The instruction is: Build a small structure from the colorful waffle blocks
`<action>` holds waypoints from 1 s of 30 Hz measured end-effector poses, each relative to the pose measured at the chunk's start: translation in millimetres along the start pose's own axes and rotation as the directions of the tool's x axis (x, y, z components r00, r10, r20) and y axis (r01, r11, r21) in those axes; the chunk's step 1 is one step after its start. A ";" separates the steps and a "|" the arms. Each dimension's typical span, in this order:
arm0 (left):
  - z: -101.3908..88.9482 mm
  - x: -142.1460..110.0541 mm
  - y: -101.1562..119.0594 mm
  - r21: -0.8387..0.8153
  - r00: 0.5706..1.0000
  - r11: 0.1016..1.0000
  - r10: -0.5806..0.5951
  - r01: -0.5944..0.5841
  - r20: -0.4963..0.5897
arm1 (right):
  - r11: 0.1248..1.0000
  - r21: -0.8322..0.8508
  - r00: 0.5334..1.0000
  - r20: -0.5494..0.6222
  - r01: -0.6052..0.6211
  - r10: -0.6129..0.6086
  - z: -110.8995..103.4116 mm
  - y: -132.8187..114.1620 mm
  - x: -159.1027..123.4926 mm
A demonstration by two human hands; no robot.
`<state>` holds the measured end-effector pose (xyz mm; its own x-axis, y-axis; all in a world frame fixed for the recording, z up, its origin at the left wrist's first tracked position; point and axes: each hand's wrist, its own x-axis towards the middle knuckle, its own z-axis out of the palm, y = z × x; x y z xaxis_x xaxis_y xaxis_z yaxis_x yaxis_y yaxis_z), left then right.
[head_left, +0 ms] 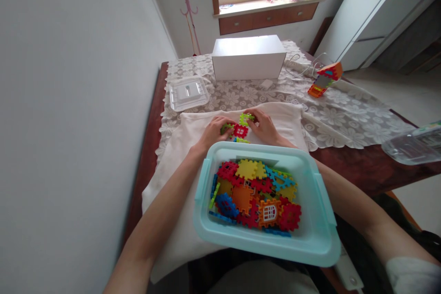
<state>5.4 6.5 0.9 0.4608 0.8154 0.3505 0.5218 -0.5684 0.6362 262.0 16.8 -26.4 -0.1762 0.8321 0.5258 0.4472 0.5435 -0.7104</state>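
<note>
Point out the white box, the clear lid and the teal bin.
white box (pixel 248 62), head view, front face
clear lid (pixel 188 93), head view, its middle
teal bin (pixel 312 234), head view, right rim

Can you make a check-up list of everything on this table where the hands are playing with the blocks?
Surface: table under lace cloth and a white cloth.
Job's things: joined blocks; teal bin of blocks.
Clutter: white box, clear lid, block house, clear container.
Grippers: left hand and right hand both grip the joined blocks.
Cables: white cord behind the box.
Surroundings: wall, window sill, cabinet.
</note>
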 end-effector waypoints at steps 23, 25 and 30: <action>1.4 0.2 -0.1 0.004 1.000 1.000 -0.001 0.001 -0.006 | 0.989 -0.138 0.995 0.086 0.054 -0.042 1.4 -11.4 -3.5; 1.9 0.2 -0.3 0.000 1.000 1.000 0.001 -0.001 -0.009 | 0.986 -0.160 0.994 0.102 0.054 -0.038 2.4 -11.6 -2.6; 1.6 0.3 0.4 0.001 1.000 1.000 -0.001 0.001 -0.005 | 0.984 -0.147 0.989 0.126 0.099 -0.081 2.4 -7.2 -1.9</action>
<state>6.8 6.3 0.2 0.4568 0.8165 0.3530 0.5231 -0.5676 0.6358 257.1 11.6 -23.4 -0.3206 0.7925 0.5188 0.5518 0.6014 -0.5777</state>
